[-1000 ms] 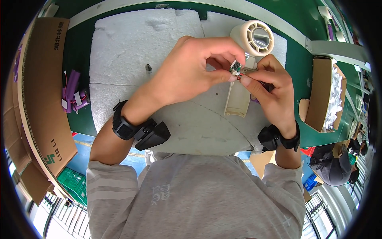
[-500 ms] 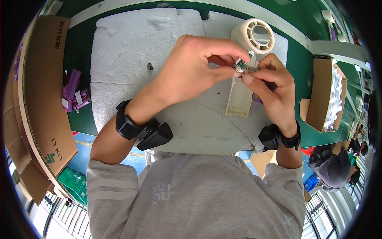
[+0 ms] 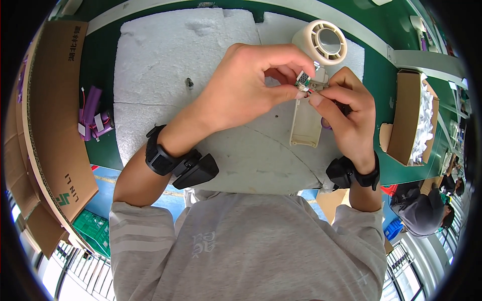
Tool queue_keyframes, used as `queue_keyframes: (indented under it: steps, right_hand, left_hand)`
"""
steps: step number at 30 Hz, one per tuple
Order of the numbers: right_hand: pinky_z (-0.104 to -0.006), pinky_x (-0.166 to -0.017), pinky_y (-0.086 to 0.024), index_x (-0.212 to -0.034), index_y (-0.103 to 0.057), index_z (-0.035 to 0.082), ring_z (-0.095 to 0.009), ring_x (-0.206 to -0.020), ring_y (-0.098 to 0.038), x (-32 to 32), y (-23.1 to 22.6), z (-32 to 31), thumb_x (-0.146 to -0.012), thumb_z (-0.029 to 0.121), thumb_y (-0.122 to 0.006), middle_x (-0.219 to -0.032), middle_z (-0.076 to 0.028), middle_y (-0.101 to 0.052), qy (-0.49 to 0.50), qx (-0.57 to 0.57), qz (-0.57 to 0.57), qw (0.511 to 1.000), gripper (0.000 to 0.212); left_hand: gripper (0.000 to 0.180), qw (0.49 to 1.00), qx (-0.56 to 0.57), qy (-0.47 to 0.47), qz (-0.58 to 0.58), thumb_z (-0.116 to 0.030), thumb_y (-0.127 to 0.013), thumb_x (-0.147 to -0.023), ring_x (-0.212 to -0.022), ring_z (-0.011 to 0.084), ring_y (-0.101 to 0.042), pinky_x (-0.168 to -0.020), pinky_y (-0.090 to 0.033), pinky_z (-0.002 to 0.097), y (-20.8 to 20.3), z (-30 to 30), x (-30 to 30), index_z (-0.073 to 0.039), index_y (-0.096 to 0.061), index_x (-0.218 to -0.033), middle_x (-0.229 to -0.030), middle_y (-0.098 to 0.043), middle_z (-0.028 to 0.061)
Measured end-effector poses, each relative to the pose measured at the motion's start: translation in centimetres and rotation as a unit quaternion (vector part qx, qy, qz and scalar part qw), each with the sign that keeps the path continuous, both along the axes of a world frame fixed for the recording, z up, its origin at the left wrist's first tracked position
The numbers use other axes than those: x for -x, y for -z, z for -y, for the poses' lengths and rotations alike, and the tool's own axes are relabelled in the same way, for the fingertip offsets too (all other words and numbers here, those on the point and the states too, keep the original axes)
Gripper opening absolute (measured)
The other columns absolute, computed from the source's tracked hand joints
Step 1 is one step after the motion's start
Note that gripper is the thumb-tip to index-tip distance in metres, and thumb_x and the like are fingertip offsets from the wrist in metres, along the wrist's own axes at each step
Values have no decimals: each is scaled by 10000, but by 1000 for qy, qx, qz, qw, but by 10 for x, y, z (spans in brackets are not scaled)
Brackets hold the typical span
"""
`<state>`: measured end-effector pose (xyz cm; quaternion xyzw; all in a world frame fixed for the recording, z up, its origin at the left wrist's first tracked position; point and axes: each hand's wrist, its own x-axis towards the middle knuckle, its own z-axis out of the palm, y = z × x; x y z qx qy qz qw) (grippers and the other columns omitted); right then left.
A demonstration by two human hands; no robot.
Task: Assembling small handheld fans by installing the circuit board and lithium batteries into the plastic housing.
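Note:
My left hand [image 3: 251,83] pinches a small circuit board [image 3: 303,79] between thumb and fingers. Close against it, my right hand [image 3: 352,110] has thumb and forefinger closed on thin red and black wires [image 3: 310,92] at the board's lower edge; whether their end sits in the board's connector I cannot tell. Just beyond my hands lies a cream handheld fan, its round head [image 3: 312,47] facing right. The open handle shell [image 3: 305,128] extends toward me beneath my fingers. A purple battery [image 3: 326,124] shows partly beside the shell, mostly covered by my right hand.
White foam sheets [image 3: 165,60] cover the green bench. Several purple batteries with wires [image 3: 92,113] lie left of the foam, beside a tall cardboard box [image 3: 57,110]. On the right, a smaller carton [image 3: 402,118] holds white pieces. Another person [image 3: 422,213] is farther right.
The handle shell and the wires have shifted slightly to the right, along with my right hand. The board is tilted a little differently in my left fingers; both grips stay closed.

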<state>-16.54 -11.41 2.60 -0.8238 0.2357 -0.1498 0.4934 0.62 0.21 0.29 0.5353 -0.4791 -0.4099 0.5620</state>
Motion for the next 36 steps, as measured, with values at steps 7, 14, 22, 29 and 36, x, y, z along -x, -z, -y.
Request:
queue_keyframes:
  steps: [7,14,22,29,36]
  right_hand:
    - [-242,-467,-369,-805,-696,-21,-86,-546,-508,-3,-3,-3,-792,16,-703,-733,-32,-508,4,-26,-4,1000,40]
    - [-208,-478,-366,-866,-687,-19,-58,-592,-493,-2,8,5,-837,27,-676,-836,-29,-524,-76,197,60,976,55]
    - [-213,-474,-448,-984,-648,29,-85,-605,-589,-6,7,-5,-754,-21,-739,-840,-47,-608,29,139,74,987,253]
    - [-166,-514,-458,-1065,-611,20,-37,-637,-594,-7,10,-2,-747,-26,-765,-799,-25,-623,13,210,69,975,356]
    - [-158,-512,-462,-1050,-632,18,-30,-640,-586,-7,12,-3,-739,-19,-775,-777,-11,-619,40,181,65,981,345]
  left_hand:
    - [288,1000,-1,9,10,80,-679,-797,-883,125,-640,-826,-544,278,1,-1,0,-7,-655,-1071,-991,-660,49]
    - [381,1000,18,-7,4,89,-652,-798,-886,119,-636,-822,-537,270,3,1,1,-29,-645,-1161,-990,-664,55]
    - [405,996,23,-34,81,90,-634,-778,-853,123,-639,-797,-541,271,1,0,5,-17,-635,-1169,-987,-668,70]
    - [358,990,54,-59,118,68,-672,-758,-805,114,-655,-709,-549,252,12,0,3,-38,-678,-1100,-951,-689,66]
    - [316,958,111,-99,246,47,-700,-721,-693,149,-658,-611,-533,233,11,1,5,-69,-721,-1014,-859,-691,77]
